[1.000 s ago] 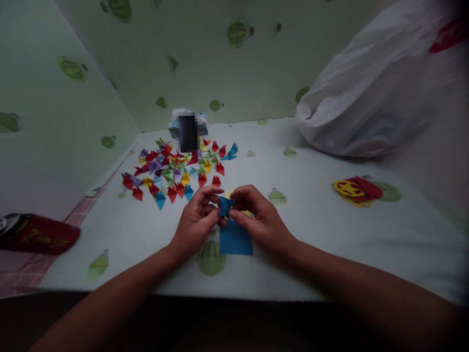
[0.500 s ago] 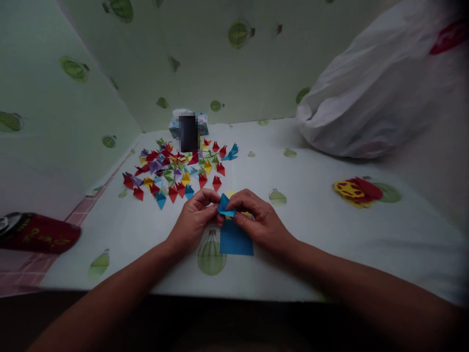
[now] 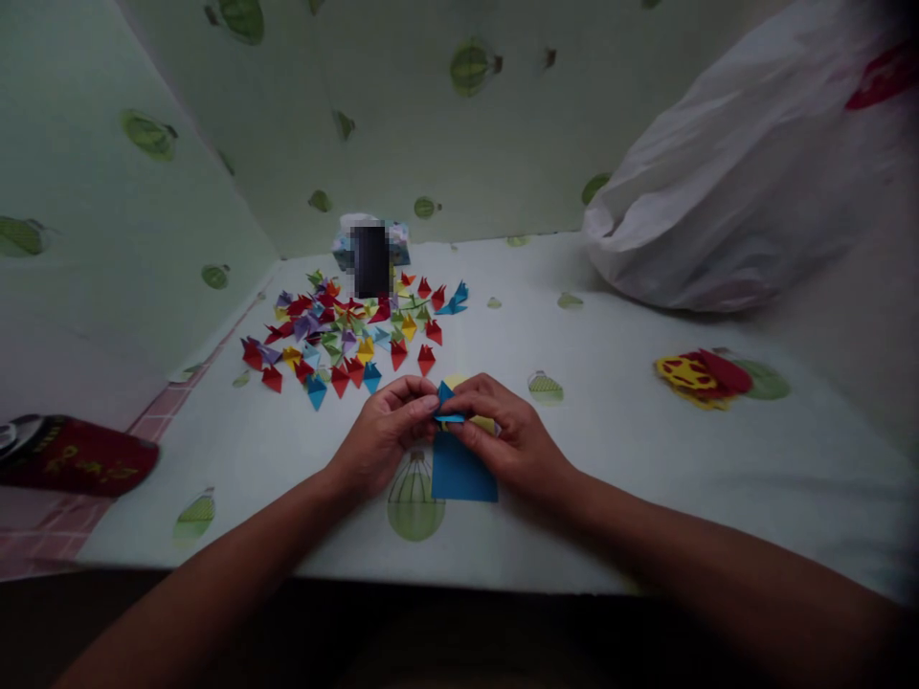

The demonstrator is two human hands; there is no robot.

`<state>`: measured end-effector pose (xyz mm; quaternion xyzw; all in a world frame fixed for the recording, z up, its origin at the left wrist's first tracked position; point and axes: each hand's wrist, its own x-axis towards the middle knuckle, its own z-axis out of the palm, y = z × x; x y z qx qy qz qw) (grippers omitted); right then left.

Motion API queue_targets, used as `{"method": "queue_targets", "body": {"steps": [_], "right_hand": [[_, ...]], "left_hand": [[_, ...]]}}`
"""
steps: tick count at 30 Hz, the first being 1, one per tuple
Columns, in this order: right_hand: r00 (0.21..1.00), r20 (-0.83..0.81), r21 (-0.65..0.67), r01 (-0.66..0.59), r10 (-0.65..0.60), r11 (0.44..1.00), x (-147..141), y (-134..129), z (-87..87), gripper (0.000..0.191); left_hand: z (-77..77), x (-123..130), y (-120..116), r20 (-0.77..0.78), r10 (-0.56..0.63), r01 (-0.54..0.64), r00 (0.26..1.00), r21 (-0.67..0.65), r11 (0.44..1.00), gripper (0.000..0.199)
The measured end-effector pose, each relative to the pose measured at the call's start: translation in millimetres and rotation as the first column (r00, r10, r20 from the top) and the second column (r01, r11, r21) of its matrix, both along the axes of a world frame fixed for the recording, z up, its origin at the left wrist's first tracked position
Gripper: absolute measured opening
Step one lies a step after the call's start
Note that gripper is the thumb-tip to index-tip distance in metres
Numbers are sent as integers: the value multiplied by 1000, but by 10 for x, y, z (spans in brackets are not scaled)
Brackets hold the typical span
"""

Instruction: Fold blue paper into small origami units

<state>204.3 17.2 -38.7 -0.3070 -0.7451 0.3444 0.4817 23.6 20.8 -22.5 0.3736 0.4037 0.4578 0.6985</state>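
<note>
A small folded blue paper point(image 3: 448, 417) is pinched between both hands, a little above the table. My left hand point(image 3: 388, 431) grips its left side between thumb and fingers. On its right side, my right hand point(image 3: 506, 431) holds it the same way, its fingers partly covering the paper. Below them a flat blue sheet point(image 3: 465, 469) lies on the white table point(image 3: 610, 488), with yellow paper point(image 3: 455, 382) partly hidden behind the hands. Many small folded paper pieces point(image 3: 337, 330) in red, blue, yellow, green and purple are spread beyond my left hand.
A tissue box point(image 3: 399, 241) with a dark, pixelated object point(image 3: 371, 263) in front stands at the back. A large white plastic bag point(image 3: 704, 191) is at the back right, red and yellow cutouts point(image 3: 700, 373) at the right, and a red can point(image 3: 78, 457) at the far left.
Both hands still hold the small blue paper. Its upper part now shows less between the fingers, and my left thumb has moved slightly up and to the right.
</note>
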Motion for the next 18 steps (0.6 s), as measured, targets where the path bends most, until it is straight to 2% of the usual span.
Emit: {"method": "queue_targets", "body": {"steps": [5,15,18], "right_hand": [[1000,13,21,22,-22,1000,-10,-13,10,10],[990,125,157,45,-65,987,-38,-69,18,13],[990,125,159,39,-59,987,-42,-91,35,13]], "left_hand": [[-16,-4,-9,-24,-24,24,999,20,1000,24],[-44,-18,-10,-193,23,9,981,161,987,18],[-34,-16,-13,-234,50,-6,971,184,983,17]]}}
